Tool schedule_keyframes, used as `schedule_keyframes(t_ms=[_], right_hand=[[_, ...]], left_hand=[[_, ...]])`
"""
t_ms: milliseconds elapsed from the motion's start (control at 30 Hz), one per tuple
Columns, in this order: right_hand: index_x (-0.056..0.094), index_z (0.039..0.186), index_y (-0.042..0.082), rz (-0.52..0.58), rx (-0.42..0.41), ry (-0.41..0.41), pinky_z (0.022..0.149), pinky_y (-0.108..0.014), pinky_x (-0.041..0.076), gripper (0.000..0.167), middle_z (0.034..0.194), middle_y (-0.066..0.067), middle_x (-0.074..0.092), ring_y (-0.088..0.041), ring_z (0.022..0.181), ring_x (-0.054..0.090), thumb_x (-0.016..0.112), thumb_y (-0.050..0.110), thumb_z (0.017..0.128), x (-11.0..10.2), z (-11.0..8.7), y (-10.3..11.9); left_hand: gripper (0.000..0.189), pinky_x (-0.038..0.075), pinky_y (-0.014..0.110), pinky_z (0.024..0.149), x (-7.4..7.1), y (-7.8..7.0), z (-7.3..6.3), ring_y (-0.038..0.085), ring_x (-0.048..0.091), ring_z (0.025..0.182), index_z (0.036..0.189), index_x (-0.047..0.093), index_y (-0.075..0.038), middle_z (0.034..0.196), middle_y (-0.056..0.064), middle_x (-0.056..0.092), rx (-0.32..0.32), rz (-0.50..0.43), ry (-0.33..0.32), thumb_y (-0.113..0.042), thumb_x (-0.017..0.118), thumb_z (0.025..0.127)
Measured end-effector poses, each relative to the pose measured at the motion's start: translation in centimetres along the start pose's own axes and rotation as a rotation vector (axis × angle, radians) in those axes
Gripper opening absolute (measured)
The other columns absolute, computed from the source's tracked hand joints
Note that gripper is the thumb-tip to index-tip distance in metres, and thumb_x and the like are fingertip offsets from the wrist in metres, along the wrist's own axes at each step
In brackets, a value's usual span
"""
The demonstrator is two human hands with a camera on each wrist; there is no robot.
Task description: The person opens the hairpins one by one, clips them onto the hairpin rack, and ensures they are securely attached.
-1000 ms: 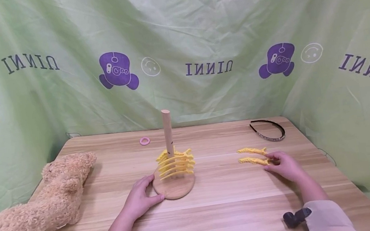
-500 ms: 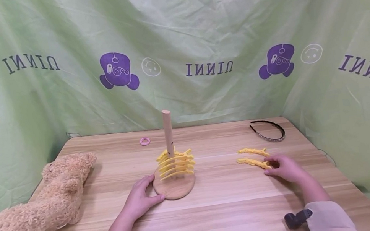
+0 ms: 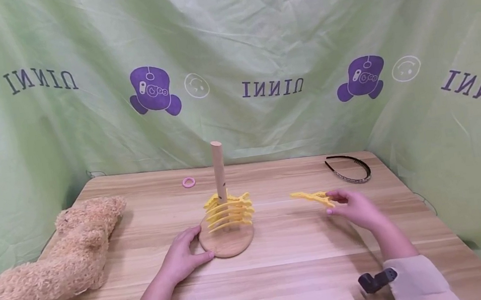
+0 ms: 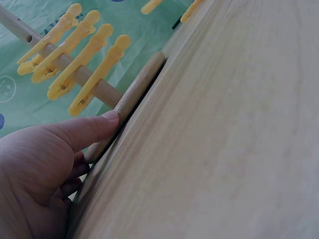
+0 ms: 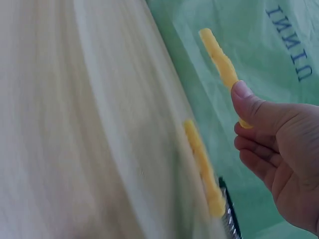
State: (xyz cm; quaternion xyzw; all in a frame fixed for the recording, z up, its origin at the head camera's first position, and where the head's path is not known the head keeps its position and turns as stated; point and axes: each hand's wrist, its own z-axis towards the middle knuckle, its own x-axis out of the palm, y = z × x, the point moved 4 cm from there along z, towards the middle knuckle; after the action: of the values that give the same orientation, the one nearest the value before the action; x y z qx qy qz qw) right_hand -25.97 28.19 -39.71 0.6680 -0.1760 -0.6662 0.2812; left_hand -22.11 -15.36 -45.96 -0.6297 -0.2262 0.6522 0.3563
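A wooden stand with a round base (image 3: 227, 245) and an upright post (image 3: 219, 172) stands left of the middle of the table. Several yellow hair clips (image 3: 229, 214) are clamped on the lower post, one above another, as the left wrist view also shows. My left hand (image 3: 183, 258) holds the base by its rim, thumb (image 4: 94, 130) on the near edge. Off the table, my right hand (image 3: 356, 210) pinches one yellow hair clip (image 5: 219, 59) between thumb and fingers, its far end pointing left. Another yellow hair clip (image 5: 203, 172) lies on the table beneath, overlapped in the head view.
A black headband (image 3: 356, 178) lies at the back right of the wooden table (image 3: 284, 284). At the back left is a pink ring (image 3: 188, 182). A fluffy tan roll (image 3: 49, 278) lies along the left side. Green printed cloth (image 3: 226, 31) hangs round the table.
My right hand has picked up the nearer hair clip and moved it left and upward, over the other one. My left hand and the stand have stayed put.
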Motion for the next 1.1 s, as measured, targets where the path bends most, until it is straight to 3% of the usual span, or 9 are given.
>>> schedule_keyframes(t_ms=[200, 467, 867, 1100], right_hand=[[0.062, 0.127, 0.002, 0.036, -0.046, -0.038, 0.097, -0.055, 0.05, 0.049, 0.124, -0.022, 0.065, -0.041, 0.117, 0.059, 0.075, 0.026, 0.086, 0.0, 0.8, 3.3], [0.069, 0.117, 0.004, 0.067, -0.126, -0.086, 0.086, -0.045, 0.055, 0.036, 0.112, -0.016, 0.072, -0.036, 0.109, 0.063, 0.076, 0.02, 0.086, 0.6, 1.9, 7.8], [0.073, 0.113, 0.009, 0.121, -0.152, -0.029, 0.083, -0.04, 0.057, 0.032, 0.11, -0.012, 0.074, -0.027, 0.106, 0.066, 0.078, 0.022, 0.084, 3.3, 3.5, 14.1], [0.073, 0.111, 0.009, 0.137, -0.198, 0.015, 0.082, -0.037, 0.058, 0.03, 0.107, -0.009, 0.074, -0.025, 0.103, 0.066, 0.078, 0.021, 0.084, 5.1, 4.3, 16.7]], left_hand=[[0.081, 0.03, 0.058, 0.116, 0.0, 0.0, 0.1, 0.045, 0.04, 0.137, 0.138, 0.05, 0.006, 0.141, 0.025, 0.051, -0.006, 0.001, 0.002, -0.029, 0.084, 0.074], [0.081, 0.031, 0.058, 0.115, 0.0, 0.1, 0.2, 0.044, 0.042, 0.136, 0.137, 0.05, 0.007, 0.141, 0.025, 0.052, -0.001, 0.006, -0.003, -0.03, 0.085, 0.074], [0.081, 0.031, 0.057, 0.115, 0.0, 0.2, 0.1, 0.044, 0.042, 0.136, 0.137, 0.05, 0.006, 0.141, 0.024, 0.053, -0.004, -0.004, -0.005, -0.029, 0.085, 0.074], [0.081, 0.03, 0.057, 0.116, 0.0, 0.2, 0.1, 0.044, 0.041, 0.136, 0.137, 0.05, 0.007, 0.141, 0.024, 0.052, -0.001, -0.005, -0.008, -0.029, 0.085, 0.073]])
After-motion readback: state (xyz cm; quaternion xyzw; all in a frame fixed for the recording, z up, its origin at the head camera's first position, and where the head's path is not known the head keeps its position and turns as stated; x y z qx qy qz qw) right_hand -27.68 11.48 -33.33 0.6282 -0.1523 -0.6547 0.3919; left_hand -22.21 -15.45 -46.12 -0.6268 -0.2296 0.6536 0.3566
